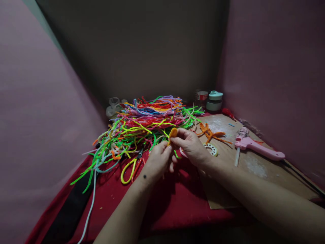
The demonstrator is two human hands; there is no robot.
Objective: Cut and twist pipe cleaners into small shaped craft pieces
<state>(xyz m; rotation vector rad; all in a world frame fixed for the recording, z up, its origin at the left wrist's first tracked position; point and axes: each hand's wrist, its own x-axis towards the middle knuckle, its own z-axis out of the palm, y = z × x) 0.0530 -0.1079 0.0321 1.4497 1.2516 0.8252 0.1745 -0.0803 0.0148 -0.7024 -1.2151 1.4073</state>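
Between my two hands is an orange pipe cleaner (pixel 173 132), bent into a small, thick loop that stands up above my fingertips. My left hand (pixel 159 156) pinches its lower end between thumb and forefinger. From the other side, my right hand (pixel 189 144) grips it with closed fingers, thumb and forefinger near its middle. Just left of my left hand lie scissors (pixel 130 171) with one yellow and one red handle. A large heap of many-coloured pipe cleaners (pixel 149 118) spreads behind my hands.
On the right, a brown board (pixel 225 195) carries a pink glue gun (pixel 256 147), twisted orange pipe cleaners (pixel 210 133) and a pale ring with holes (pixel 214 150). A teal-lidded jar (pixel 214 101) stands at the back. A white cord (pixel 90 210) crosses the red cloth (pixel 172 203).
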